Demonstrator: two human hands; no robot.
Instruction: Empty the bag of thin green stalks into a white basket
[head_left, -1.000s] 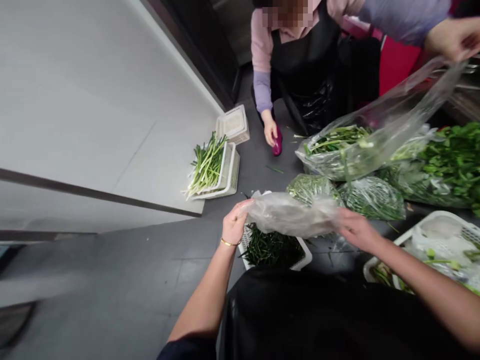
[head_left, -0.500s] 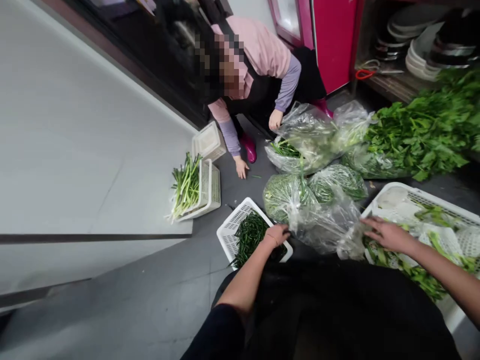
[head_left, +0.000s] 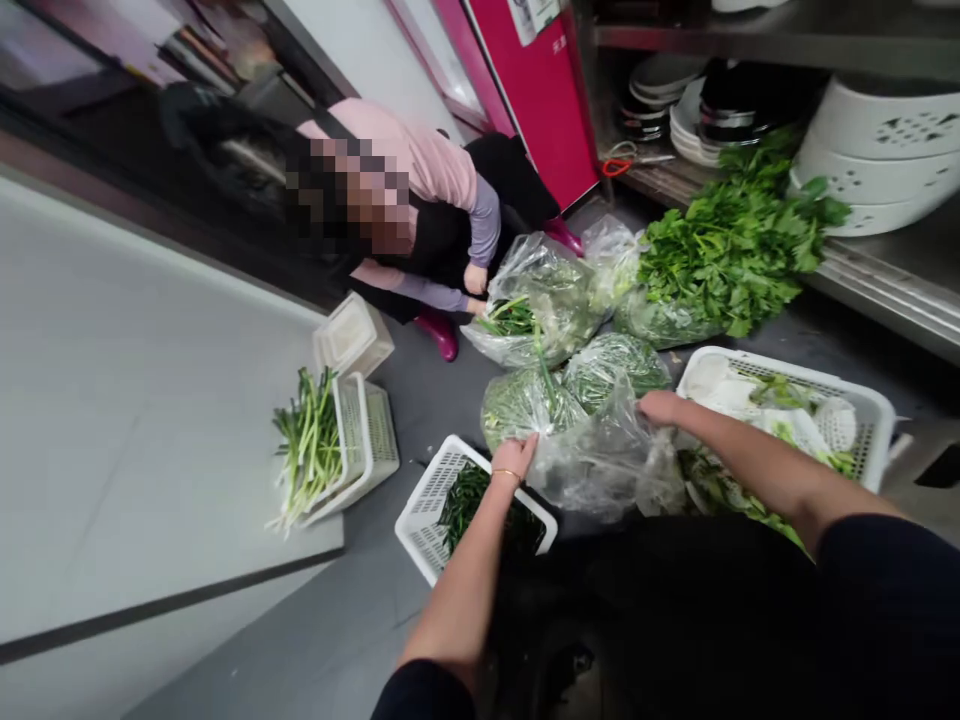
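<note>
Left hand (head_left: 516, 457) pinching one edge of clear plastic bag (head_left: 600, 455), right hand (head_left: 660, 407) gripping the far edge; fingers closed on film, exact grip partly hidden. Bag on floor between small white basket (head_left: 427, 510) of dark greens and large white basket (head_left: 862, 400), touching bagged greens (head_left: 525, 400) behind. Best handled with both edges held firm, film pulled taut and low, clear of neighbouring bags. Co-worker (head_left: 435, 200) crouched beyond, at another bag.
</note>
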